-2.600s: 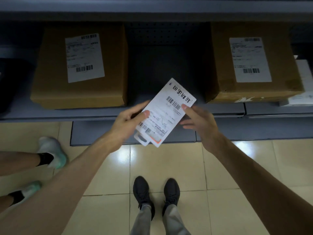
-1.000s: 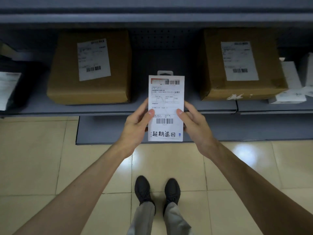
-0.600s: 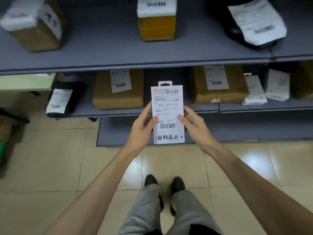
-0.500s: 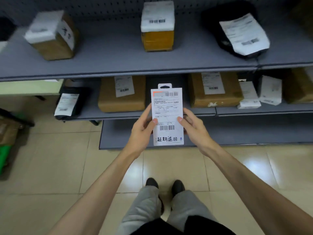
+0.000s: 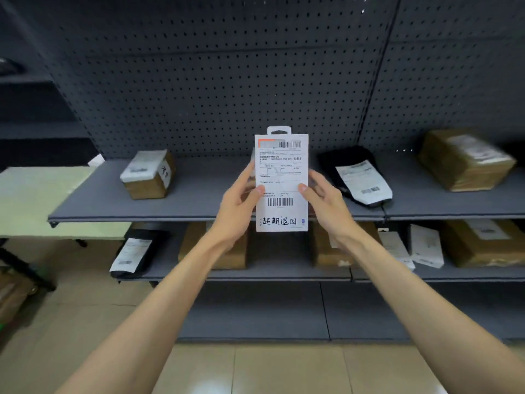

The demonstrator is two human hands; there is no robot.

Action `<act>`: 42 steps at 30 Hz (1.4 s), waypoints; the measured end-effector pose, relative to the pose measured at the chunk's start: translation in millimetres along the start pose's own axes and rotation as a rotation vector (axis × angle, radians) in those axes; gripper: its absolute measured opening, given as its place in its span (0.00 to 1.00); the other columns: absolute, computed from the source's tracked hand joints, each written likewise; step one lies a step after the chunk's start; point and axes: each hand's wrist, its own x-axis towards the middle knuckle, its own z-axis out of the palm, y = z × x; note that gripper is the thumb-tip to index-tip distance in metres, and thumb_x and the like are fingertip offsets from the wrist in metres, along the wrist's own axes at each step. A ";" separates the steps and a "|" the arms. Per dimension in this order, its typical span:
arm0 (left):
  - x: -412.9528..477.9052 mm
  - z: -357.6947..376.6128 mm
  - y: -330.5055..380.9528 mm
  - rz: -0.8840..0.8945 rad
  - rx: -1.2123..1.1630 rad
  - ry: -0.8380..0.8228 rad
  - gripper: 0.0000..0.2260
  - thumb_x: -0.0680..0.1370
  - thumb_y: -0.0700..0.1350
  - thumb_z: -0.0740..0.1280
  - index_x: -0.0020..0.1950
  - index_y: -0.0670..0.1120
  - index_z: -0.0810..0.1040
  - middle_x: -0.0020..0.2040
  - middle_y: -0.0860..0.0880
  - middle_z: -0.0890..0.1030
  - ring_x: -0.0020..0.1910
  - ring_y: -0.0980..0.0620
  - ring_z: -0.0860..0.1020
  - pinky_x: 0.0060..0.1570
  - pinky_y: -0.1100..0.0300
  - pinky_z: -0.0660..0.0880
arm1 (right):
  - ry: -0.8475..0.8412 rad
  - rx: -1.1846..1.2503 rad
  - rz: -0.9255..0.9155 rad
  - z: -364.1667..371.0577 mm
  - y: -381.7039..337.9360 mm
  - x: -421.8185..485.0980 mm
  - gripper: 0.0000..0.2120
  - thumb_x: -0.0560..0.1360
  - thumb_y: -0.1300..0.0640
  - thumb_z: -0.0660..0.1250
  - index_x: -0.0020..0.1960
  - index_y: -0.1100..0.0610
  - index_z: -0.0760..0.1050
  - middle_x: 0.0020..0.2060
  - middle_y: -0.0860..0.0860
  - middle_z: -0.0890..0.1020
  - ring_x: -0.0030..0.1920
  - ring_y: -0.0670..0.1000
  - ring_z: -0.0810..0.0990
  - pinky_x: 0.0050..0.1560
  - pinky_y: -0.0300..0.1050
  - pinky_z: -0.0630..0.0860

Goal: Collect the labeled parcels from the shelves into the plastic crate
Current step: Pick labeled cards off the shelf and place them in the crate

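I hold a flat white labeled parcel (image 5: 281,166) upright in front of the shelves, its barcode and handwritten black characters facing me. My left hand (image 5: 237,203) grips its left edge with the thumb on the front. My right hand (image 5: 326,203) grips the right edge the same way. No plastic crate is in view.
The upper grey shelf (image 5: 199,206) carries a small brown box (image 5: 149,174), a black bag with a label (image 5: 358,177) and a taped brown box (image 5: 466,160). The lower shelf (image 5: 270,273) holds brown boxes, white packets and a black bag (image 5: 136,251). A pale green table (image 5: 34,200) stands at left.
The view has tilted up from the lower shelf and floor to the pegboard and upper shelf. The parcel was turned upright and raised; both hands keep their grip.
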 end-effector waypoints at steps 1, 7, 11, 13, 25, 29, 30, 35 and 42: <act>11.9 -1.9 14.1 0.032 0.002 0.003 0.25 0.85 0.40 0.61 0.80 0.56 0.61 0.59 0.57 0.84 0.60 0.57 0.81 0.61 0.57 0.78 | 0.011 -0.016 -0.038 -3.2 -15.1 11.5 0.16 0.82 0.60 0.61 0.68 0.49 0.69 0.55 0.40 0.81 0.53 0.35 0.81 0.50 0.31 0.77; 73.3 -10.1 94.4 0.221 0.012 0.009 0.26 0.85 0.40 0.60 0.81 0.57 0.60 0.57 0.61 0.83 0.58 0.63 0.80 0.53 0.68 0.77 | 0.043 -0.058 -0.215 -22.2 -96.9 67.7 0.16 0.83 0.59 0.61 0.70 0.50 0.70 0.56 0.39 0.82 0.56 0.39 0.81 0.53 0.36 0.78; 101.3 -15.5 133.1 0.308 0.000 0.033 0.25 0.85 0.42 0.61 0.80 0.58 0.61 0.59 0.57 0.83 0.59 0.62 0.81 0.57 0.64 0.78 | 0.063 -0.103 -0.306 -32.3 -140.4 94.0 0.18 0.83 0.59 0.62 0.72 0.54 0.69 0.56 0.38 0.80 0.54 0.32 0.79 0.50 0.28 0.74; 112.1 -17.9 147.1 0.336 -0.001 0.040 0.25 0.85 0.42 0.61 0.80 0.57 0.61 0.60 0.56 0.83 0.59 0.60 0.81 0.58 0.62 0.78 | 0.067 -0.123 -0.337 -36.4 -155.5 104.7 0.18 0.82 0.59 0.62 0.72 0.55 0.69 0.57 0.38 0.80 0.56 0.34 0.79 0.51 0.28 0.74; 150.9 -28.5 192.5 0.376 0.004 -0.033 0.26 0.85 0.41 0.62 0.81 0.53 0.59 0.65 0.64 0.77 0.63 0.65 0.77 0.63 0.64 0.76 | 0.128 -0.173 -0.360 -43.2 -205.2 131.6 0.18 0.82 0.58 0.62 0.72 0.54 0.68 0.56 0.41 0.79 0.53 0.34 0.79 0.48 0.28 0.76; 160.5 -29.2 184.6 0.359 -0.031 -0.054 0.26 0.85 0.41 0.62 0.81 0.53 0.59 0.68 0.62 0.76 0.66 0.64 0.76 0.67 0.60 0.74 | 0.153 -0.216 -0.320 -45.7 -203.4 132.6 0.20 0.82 0.56 0.64 0.73 0.55 0.68 0.62 0.45 0.79 0.60 0.40 0.78 0.57 0.32 0.76; 162.6 -27.3 181.8 0.353 -0.038 -0.067 0.26 0.85 0.41 0.62 0.81 0.53 0.59 0.70 0.60 0.75 0.67 0.62 0.75 0.69 0.57 0.73 | 0.166 -0.234 -0.310 -47.7 -202.0 130.9 0.20 0.82 0.56 0.64 0.72 0.55 0.68 0.61 0.44 0.78 0.59 0.38 0.77 0.57 0.30 0.75; 170.9 -2.3 173.4 0.337 -0.034 -0.182 0.26 0.84 0.41 0.62 0.81 0.53 0.60 0.66 0.63 0.78 0.66 0.62 0.76 0.70 0.55 0.72 | 0.314 -0.315 -0.203 -76.8 -191.7 112.5 0.17 0.83 0.52 0.59 0.69 0.55 0.73 0.62 0.44 0.78 0.64 0.44 0.75 0.67 0.46 0.72; 171.4 84.0 178.4 0.352 -0.157 -0.438 0.26 0.84 0.41 0.63 0.81 0.52 0.61 0.72 0.56 0.75 0.70 0.57 0.73 0.73 0.50 0.70 | 0.605 -0.891 -0.006 -173.9 -184.0 31.5 0.14 0.82 0.49 0.61 0.63 0.52 0.78 0.56 0.48 0.82 0.56 0.50 0.79 0.58 0.48 0.74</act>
